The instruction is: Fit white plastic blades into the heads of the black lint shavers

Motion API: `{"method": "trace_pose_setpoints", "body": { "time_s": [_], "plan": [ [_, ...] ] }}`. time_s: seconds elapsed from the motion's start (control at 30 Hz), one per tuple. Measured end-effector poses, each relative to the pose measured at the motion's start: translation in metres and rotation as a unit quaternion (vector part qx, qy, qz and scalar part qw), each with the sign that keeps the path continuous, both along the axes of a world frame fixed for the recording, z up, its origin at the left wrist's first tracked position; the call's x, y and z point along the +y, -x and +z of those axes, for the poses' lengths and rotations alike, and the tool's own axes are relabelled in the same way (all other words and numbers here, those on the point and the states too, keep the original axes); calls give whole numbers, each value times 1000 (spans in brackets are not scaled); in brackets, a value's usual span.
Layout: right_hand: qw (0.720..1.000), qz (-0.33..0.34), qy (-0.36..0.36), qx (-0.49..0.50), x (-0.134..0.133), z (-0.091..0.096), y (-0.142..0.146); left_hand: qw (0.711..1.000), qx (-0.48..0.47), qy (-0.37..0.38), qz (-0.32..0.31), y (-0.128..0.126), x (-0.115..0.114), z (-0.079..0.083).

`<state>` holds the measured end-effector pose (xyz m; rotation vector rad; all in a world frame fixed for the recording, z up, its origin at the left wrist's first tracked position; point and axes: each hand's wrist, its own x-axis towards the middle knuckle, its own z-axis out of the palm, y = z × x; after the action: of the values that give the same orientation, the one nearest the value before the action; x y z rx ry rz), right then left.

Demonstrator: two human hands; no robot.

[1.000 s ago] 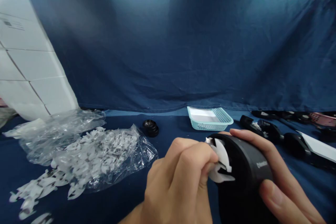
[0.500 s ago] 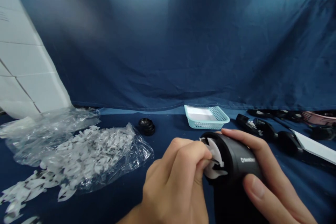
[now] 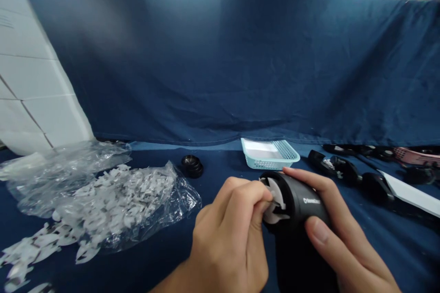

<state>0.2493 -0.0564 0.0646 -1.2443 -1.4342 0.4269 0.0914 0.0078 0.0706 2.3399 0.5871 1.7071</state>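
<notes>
Worktop: covered in dark blue cloth [image 3: 220, 169], running back to a hanging blue curtain.
Left side: a crumpled clear plastic bag [image 3: 44, 174] lies open, with white scraps [image 3: 120, 192] heaped on it and spilling toward the front left corner.
Back middle: a black ring [image 3: 191, 166] sits just right of the bag; further right is a teal plastic basket [image 3: 270, 154] with a white lining.
Right side: black parts [image 3: 333, 168] lie in a loose row near the back edge, beside a white strip [image 3: 410, 196].
Back right corner: a pink piece [image 3: 417, 157].
</notes>
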Motion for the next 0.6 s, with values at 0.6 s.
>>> {"method": "trace_pose_setpoints", "body": {
  "time_s": [0.6],
  "plan": [
    [995,-26,40,83,-6,0,5,999,-10,6,40,0,-9,3]
  ]
}}
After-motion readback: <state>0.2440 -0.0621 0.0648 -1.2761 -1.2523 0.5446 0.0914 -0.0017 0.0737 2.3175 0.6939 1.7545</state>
